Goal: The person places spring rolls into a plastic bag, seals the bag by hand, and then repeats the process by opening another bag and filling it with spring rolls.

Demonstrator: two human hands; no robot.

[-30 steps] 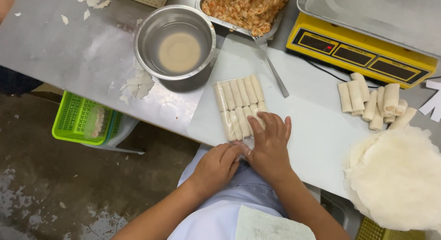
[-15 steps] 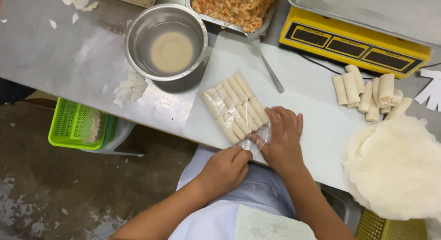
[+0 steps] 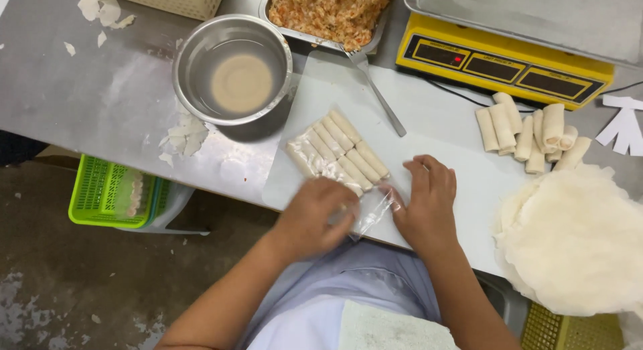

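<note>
Bagged spring rolls (image 3: 338, 156) on board; both hands' fingers pinching bag's open end.

- Bare white cutting board (image 3: 449, 132) stretches open at 1 o'clock of the right hand (image 3: 425, 206).
- A spoon (image 3: 375, 89) blocks 12 o'clock.
- Loose spring rolls (image 3: 529, 132) and the wrapper stack (image 3: 576, 236) crowd 3 o'clock.
- A steel bowl (image 3: 231, 68) stands at 10 o'clock.
</note>
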